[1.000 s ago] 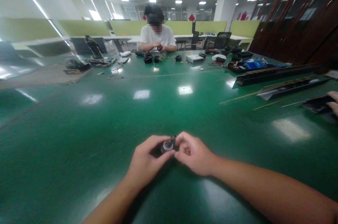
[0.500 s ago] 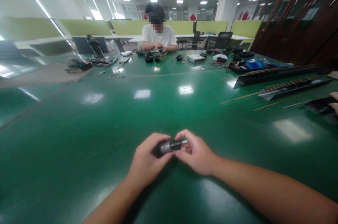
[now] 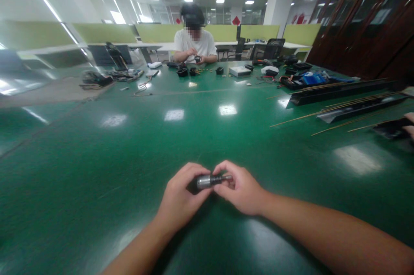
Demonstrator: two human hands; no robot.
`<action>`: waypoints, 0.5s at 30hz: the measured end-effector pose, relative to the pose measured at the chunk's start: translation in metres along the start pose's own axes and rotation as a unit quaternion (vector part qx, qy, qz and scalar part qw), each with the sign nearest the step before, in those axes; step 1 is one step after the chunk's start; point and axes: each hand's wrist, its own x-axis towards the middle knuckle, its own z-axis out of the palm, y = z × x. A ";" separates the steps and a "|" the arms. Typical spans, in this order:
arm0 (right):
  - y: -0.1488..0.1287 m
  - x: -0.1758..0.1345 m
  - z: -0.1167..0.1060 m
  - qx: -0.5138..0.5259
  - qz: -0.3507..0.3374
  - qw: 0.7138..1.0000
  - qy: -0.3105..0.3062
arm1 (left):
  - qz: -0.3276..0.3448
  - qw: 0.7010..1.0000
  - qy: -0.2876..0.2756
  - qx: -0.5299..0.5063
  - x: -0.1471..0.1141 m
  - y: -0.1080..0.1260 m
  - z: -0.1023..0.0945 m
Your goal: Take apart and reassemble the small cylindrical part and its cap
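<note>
Between my hands lies a small silver and black cylindrical part with a narrower, ridged dark section and a thin metal end pointing right. I cannot make out its exact kind. My left hand curls round the wide silver end, thumb below and fingers above. The fingertips of my right hand close round the narrow end. Part of the thing is hidden by the fingers of both hands. It is held low over the green tabletop, near the table's front.
Across the table a person in a white shirt handles a small dark item. Black boxes and a white box stand before them. Dark metal channels and thin rods lie at the right, near another person's hand.
The cylindrical part has shifted very slightly and turned a little in my grip; both my hands stay almost in place. Across the table, the person's hands have moved slightly apart.
</note>
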 end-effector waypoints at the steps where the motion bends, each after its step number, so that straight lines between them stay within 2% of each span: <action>1: 0.000 0.000 0.000 -0.003 -0.001 1.000 0.000 | -0.002 1.000 -0.002 0.000 0.000 0.000 0.000; 15: -0.001 0.002 0.000 0.018 -0.004 1.000 -0.012 | 0.014 1.000 0.003 -0.003 0.000 -0.001 0.001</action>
